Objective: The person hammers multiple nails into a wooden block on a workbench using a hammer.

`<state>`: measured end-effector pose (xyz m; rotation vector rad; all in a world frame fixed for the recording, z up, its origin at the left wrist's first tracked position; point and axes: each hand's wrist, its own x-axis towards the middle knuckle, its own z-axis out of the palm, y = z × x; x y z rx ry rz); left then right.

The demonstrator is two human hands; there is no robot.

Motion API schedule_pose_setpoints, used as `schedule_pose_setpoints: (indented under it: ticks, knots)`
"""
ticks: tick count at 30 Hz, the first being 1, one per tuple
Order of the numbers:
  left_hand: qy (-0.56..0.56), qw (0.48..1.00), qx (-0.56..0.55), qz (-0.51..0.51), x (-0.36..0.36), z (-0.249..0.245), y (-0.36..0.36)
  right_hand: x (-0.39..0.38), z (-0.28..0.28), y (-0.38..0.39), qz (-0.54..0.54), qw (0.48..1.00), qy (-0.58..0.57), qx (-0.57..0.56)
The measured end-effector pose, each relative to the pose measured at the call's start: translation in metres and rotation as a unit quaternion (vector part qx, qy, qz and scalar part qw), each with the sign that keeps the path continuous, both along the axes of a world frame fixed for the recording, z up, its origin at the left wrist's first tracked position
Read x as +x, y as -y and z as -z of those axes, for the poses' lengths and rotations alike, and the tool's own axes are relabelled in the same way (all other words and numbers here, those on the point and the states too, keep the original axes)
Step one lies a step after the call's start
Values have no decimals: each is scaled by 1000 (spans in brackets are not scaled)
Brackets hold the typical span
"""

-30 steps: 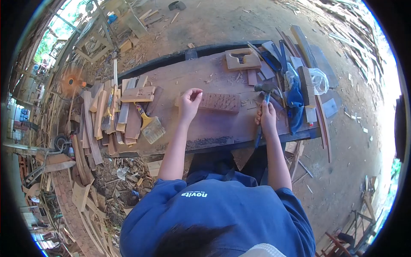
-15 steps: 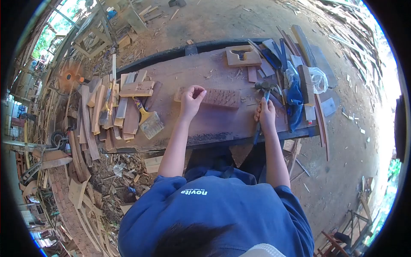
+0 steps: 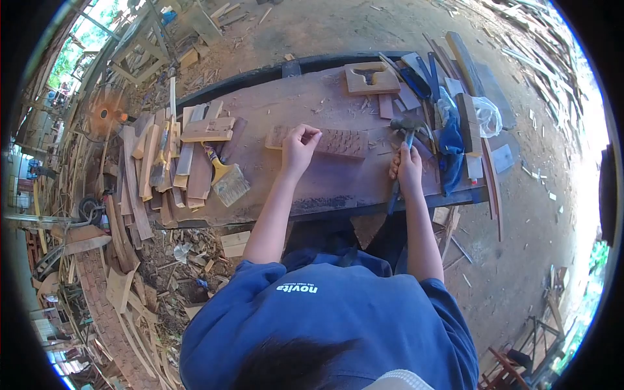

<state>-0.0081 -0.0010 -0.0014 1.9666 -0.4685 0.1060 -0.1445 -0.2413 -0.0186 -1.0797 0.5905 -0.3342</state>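
My left hand (image 3: 300, 148) has slid right onto the wooden block (image 3: 343, 142), fingers pinched shut; my right hand (image 3: 409, 168) still grips the hammer (image 3: 405, 123) low on the bench (image 3: 338, 183).

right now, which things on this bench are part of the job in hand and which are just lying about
In use: wood block at left hand; hammer in right hand.
Lying about: paintbrush, wood offcuts, cut-out board, plastic bag, blue cloth.
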Motion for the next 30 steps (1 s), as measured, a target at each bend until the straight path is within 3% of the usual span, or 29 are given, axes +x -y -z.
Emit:
schedule_pose_setpoints:
  ticks: [6,17,22,24,26,27,30]
  knots:
    - [26,999,3,-22,-3,3,10,-1,-4,-1,-6,1000,0,-2]
    - [207,977,31,-37,-2,15,17,1,-4,-5,-2,998,-30,-53]
    - [210,976,50,-34,-5,18,13,2,-6,-9,-6,996,-34,-85]
    - [211,975,61,-45,-5,23,15,0,-8,-13,-13,995,15,-93]
    - [127,989,-54,-43,-1,35,19,-2,-11,-17,-21,994,18,-106]
    - [125,989,-57,-48,-3,32,18,-1,-14,-21,-28,992,25,-117]
    - [220,973,20,-66,-2,19,15,1,-43,-39,-72,989,24,-124]
